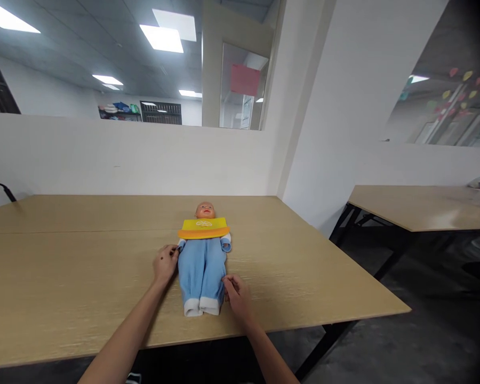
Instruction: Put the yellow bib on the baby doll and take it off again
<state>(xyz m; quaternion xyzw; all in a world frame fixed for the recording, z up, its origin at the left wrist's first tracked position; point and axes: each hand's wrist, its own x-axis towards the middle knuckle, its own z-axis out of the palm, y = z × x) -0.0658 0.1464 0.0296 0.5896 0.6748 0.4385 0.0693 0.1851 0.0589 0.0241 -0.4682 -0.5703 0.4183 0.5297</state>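
Note:
A baby doll [205, 210] lies face up on the wooden table [296, 266], its head toward the wall. Across its chest spreads a yellow bib [204, 224] with an orange lower edge. Light blue trousers [196, 266] with white cuffs cover its legs and lie flat. My left hand [166, 262] is at the doll's sleeve [181, 245] on the left side, fingers closed on the cuff. With thumb and fingers together, my right hand [237, 296] pinches the outer edge of the right trouser leg. The doll's hands and feet are hidden in the clothes.
A white wall [144, 160] with windows above it runs along the table's far edge. To the right, past a gap, stands a second table [416, 205] with black legs. A thin black cable or arm [8, 192] shows at the far left.

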